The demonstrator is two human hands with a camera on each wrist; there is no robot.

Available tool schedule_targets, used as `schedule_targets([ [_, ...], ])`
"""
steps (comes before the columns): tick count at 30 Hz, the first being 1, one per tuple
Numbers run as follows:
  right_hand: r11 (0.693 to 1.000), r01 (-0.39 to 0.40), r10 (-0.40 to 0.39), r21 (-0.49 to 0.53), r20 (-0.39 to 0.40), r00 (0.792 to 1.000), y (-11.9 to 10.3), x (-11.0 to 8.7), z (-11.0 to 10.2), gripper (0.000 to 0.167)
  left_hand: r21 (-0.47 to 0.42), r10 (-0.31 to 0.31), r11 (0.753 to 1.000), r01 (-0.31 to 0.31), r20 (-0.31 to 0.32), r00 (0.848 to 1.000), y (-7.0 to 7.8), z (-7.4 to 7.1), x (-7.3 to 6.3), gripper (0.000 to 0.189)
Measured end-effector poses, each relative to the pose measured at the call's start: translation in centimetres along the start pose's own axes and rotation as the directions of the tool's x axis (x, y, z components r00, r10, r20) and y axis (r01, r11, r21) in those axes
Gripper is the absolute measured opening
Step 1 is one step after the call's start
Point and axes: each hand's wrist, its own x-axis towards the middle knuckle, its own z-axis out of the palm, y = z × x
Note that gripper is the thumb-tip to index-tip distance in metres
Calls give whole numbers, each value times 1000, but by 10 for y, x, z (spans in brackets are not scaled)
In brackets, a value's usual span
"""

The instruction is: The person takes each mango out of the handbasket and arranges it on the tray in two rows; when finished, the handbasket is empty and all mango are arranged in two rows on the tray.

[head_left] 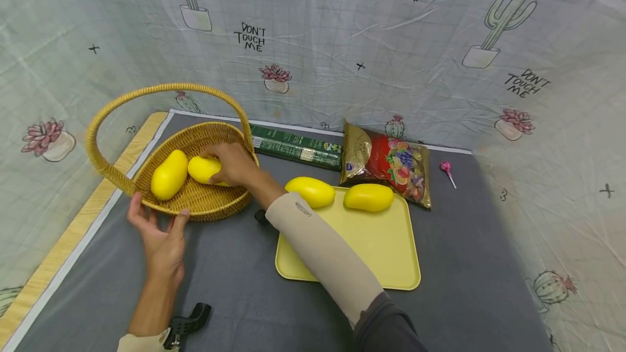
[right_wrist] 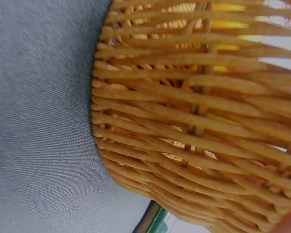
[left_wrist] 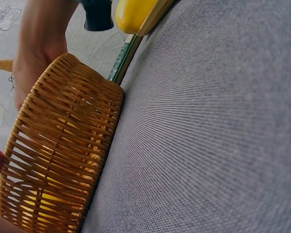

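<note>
A woven basket (head_left: 235,209) with a tall arched handle stands at the left of the grey cloth. My left hand (head_left: 161,243) holds its near rim, thumb and fingers spread along the edge; the left wrist view shows fingertips at the weave (left_wrist: 53,145). Inside the basket, my right hand (head_left: 232,164) grips a yellow mango (head_left: 202,169), its fingers over the top and partly covering it. Another mango (head_left: 169,175) lies beside that one in the basket. From the right wrist, the basket's wall (right_wrist: 194,107) hides the hand's grip.
Right of the basket, a yellow tray (head_left: 381,249) bears two mangoes, one (head_left: 313,192) near my right forearm, the other (head_left: 369,198) farther right. Behind lie a long green package (head_left: 293,147) and a red-and-gold fruit-printed bag (head_left: 386,162). A pink lollipop (head_left: 446,167) lies far right.
</note>
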Motion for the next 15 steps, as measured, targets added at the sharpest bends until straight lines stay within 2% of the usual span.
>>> schedule_targets([
  [4,1000,26,-25,15,-21,999,0,-11,-3,65,-17,-3,1000,3,3,1000,-2,0,1,96],
  [11,995,94,-89,44,-107,990,-7,-33,-10,66,-42,0,999,1,5,1000,-1,-2,3,97],
  [15,993,100,-90,68,-140,986,-10,-45,-13,65,-34,-8,999,8,8,1000,-2,-1,3,97],
])
